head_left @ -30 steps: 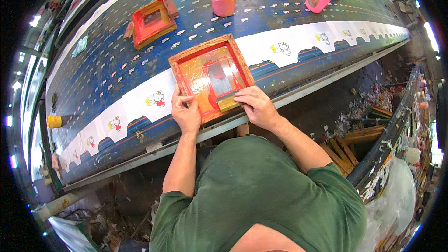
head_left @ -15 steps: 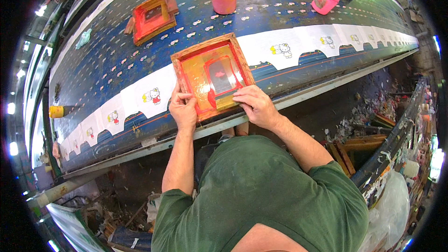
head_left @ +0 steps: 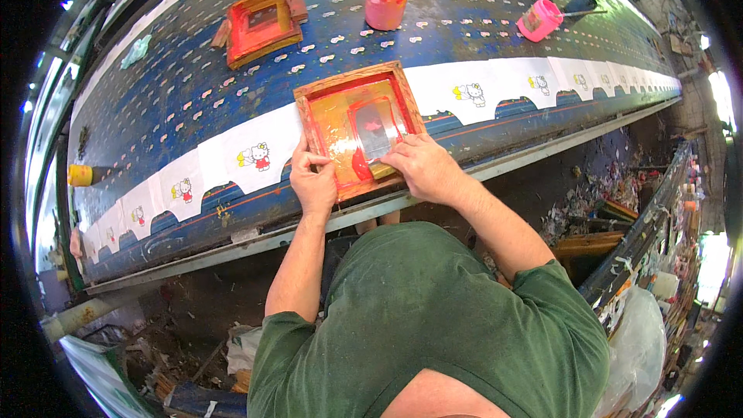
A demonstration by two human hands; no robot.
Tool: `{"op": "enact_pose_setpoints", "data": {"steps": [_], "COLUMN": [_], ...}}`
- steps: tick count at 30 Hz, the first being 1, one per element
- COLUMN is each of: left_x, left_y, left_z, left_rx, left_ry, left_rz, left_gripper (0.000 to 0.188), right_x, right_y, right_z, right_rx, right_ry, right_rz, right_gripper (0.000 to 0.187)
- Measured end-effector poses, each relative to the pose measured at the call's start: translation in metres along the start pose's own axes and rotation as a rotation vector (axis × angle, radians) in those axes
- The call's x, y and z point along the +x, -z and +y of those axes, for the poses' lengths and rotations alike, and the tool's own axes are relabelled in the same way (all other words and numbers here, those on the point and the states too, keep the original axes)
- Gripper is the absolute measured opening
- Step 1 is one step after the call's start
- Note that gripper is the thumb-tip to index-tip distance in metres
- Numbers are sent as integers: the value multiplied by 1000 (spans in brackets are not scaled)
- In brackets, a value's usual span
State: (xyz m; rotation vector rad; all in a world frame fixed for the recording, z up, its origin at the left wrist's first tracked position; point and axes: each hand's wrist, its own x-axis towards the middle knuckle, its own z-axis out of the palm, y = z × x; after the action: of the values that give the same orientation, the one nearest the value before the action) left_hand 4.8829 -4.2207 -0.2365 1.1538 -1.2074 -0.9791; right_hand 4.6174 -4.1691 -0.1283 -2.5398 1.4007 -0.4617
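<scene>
A wooden screen-printing frame, smeared with red ink, lies tilted on the long table over a white fabric strip. Inside it is a yellowish mesh with a dark window and a red ink patch. My left hand grips the frame's near left side, fingers curled around the wood. My right hand reaches over the near right edge, its fingers closed on a small squeegee against the mesh. The fingers partly hide the squeegee. Cartoon cat prints show on the fabric, with red clothing on those left of the frame.
Behind stand a second red-stained frame, an open jar of red ink and a pink pot with a stick. A yellow container lies far left. The table's metal edge runs before me; scraps litter the floor.
My right hand has moved slightly away from me, farther over the mesh with the squeegee. My left hand keeps its grip on the frame. The whole view has shifted a little.
</scene>
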Motion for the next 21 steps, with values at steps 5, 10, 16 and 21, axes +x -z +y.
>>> {"op": "enact_pose_setpoints", "data": {"steps": [5,10,16,21], "left_x": [0,0,-1,-1], "left_y": [1,1,1,3], "left_z": [-5,-2,9,4], "left_rx": [110,133,212,245], "left_ry": [-28,-23,-35,-89], "left_rz": [19,7,-5,-16], "left_gripper": [20,18,18,19], "right_x": [46,85,88,44], "right_y": [26,7,-10,-16], "right_z": [28,51,61,23], "right_rx": [93,14,-40,-89], "right_ry": [-44,-61,-85,-30], "right_rz": [-273,-37,138,141], "right_gripper": [31,36,45,49]}}
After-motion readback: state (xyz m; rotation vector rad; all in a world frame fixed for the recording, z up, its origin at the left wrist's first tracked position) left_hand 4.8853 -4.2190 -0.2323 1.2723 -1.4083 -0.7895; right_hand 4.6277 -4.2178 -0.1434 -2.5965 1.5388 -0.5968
